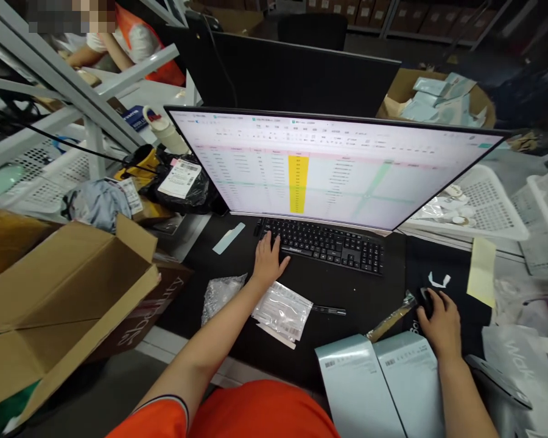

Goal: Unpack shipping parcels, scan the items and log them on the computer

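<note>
My left hand (267, 263) rests at the left end of a black keyboard (329, 244), its fingers spread over the keys and the thumb apart. Behind the keyboard stands a wide monitor (347, 176) with a spreadsheet that has one yellow column. On the right, my right hand (442, 322) is curled over a black computer mouse (425, 302) on a dark mat. Below my left wrist lie a clear plastic packet with print (284, 311) and crumpled bubble wrap (221, 297). Two pale blue boxes (383, 386) lie left of my right forearm.
An open cardboard box (68, 292) stands at the left. A black pen (329, 310) and a yellow paper (481, 271) lie on the desk. White baskets (497, 207) stand at right. Beyond the monitor is a carton of pale blue boxes (397, 91). Another person (139, 45) sits at upper left.
</note>
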A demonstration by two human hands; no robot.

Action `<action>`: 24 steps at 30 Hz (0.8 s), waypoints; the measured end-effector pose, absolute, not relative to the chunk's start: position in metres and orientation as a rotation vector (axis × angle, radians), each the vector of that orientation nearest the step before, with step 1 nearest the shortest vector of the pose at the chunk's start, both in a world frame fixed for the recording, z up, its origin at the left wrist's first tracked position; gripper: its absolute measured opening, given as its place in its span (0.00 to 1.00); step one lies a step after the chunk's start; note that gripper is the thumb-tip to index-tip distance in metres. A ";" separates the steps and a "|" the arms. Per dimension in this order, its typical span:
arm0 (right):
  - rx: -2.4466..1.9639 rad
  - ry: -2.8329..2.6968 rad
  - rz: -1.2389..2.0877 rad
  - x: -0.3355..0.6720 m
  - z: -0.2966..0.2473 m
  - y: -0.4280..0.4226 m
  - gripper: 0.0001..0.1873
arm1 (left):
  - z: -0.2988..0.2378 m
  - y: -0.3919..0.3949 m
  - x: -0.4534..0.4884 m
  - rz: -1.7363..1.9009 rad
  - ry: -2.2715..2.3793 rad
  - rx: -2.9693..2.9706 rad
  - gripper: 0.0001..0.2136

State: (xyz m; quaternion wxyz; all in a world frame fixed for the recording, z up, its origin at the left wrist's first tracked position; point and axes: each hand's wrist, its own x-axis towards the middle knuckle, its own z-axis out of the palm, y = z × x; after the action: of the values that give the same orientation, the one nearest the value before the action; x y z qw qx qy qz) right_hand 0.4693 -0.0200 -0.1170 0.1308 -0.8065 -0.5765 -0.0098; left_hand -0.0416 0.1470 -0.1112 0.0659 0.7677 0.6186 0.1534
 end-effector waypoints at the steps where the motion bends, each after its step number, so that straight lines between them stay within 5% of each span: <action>1: -2.343 -1.674 -0.028 0.469 -0.117 -0.020 0.33 | -0.111 0.146 -0.040 0.449 1.871 2.317 0.36; 7: -2.339 -1.683 -0.052 0.468 -0.117 -0.019 0.34 | -0.108 0.143 -0.033 0.322 1.785 2.434 0.41; 24: -2.363 -1.676 -0.084 0.460 -0.112 -0.019 0.29 | -0.112 0.145 -0.037 0.496 1.733 2.482 0.27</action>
State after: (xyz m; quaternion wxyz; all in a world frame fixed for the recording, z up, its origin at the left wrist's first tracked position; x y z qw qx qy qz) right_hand 0.4601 -0.0188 -0.1115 0.1212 -0.8093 -0.5741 -0.0288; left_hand -0.0370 0.1454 -0.1121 0.0368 0.8086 0.5646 0.1615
